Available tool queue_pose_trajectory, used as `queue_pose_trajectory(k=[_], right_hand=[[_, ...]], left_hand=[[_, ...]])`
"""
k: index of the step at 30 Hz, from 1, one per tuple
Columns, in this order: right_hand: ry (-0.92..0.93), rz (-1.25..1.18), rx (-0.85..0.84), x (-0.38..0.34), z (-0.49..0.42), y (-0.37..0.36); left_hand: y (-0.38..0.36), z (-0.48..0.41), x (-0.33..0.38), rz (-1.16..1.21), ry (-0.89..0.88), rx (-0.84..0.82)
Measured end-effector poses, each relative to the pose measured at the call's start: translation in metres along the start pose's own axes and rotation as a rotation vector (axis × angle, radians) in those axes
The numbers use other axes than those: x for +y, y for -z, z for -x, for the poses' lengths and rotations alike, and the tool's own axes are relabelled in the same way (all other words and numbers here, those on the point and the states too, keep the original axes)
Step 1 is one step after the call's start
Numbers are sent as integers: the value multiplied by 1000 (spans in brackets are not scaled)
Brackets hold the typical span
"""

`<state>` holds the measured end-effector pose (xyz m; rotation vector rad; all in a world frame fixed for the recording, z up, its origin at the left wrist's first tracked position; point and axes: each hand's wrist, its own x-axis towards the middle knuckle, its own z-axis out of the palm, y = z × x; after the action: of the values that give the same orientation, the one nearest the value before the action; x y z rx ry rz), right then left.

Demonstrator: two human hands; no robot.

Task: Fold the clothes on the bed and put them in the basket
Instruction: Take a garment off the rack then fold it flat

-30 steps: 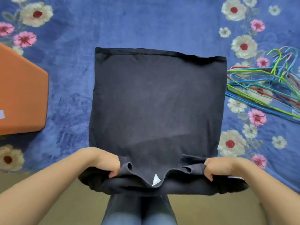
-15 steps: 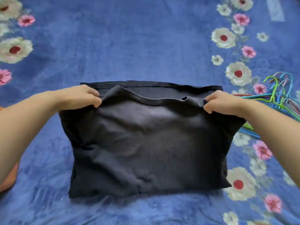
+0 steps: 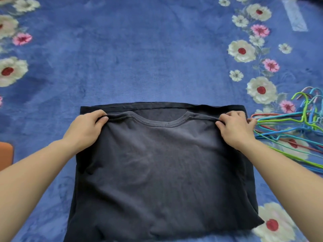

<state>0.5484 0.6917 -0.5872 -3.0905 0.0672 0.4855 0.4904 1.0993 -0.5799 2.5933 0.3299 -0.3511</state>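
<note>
On the blue flowered bedspread point(image 3: 157, 58), in the head view, a dark T-shirt point(image 3: 157, 172) is lying folded over on itself, its collar edge sitting just short of the hem on the far side. The left hand point(image 3: 87, 126) is pinching the shirt's left shoulder edge between curled fingers and thumb. The right hand point(image 3: 234, 130) is gripping the right shoulder edge the same way. Coloured hangers point(image 3: 297, 130) are lying just beside the right hand. An orange object point(image 3: 6, 152) is showing at the left edge.
</note>
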Motion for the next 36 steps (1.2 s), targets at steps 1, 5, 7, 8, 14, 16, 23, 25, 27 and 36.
queue_pose_trajectory(k=[1, 5, 7, 8, 14, 16, 23, 25, 27, 36], right_hand=[[14, -4, 84, 0, -3, 2], [-24, -10, 340, 7, -11, 12], [-83, -55, 308, 8, -17, 15], [-110, -87, 273, 6, -19, 13], [-185, -291, 314, -8, 21, -25], [-321, -408, 388, 1, 38, -35], [-496, -645, 266, 32, 14, -35], [-414, -566, 283, 38, 4, -24], [-367, -526, 318, 44, -2, -16], [-368, -673, 306, 49, 89, -58]], left_hand=[[3, -3, 1, -3, -30, 11], [16, -19, 9, 29, -117, 199], [15, -30, 12, 22, -91, 246], [11, -33, 14, 4, -62, 246], [-40, 16, 10, 159, 358, 364], [-49, 34, -1, 287, 519, 387], [-36, 9, -21, 466, 643, 432], [-28, 4, -28, 347, 531, 493], [-24, 2, -35, 303, 498, 543], [-48, 81, -15, 527, 655, 520]])
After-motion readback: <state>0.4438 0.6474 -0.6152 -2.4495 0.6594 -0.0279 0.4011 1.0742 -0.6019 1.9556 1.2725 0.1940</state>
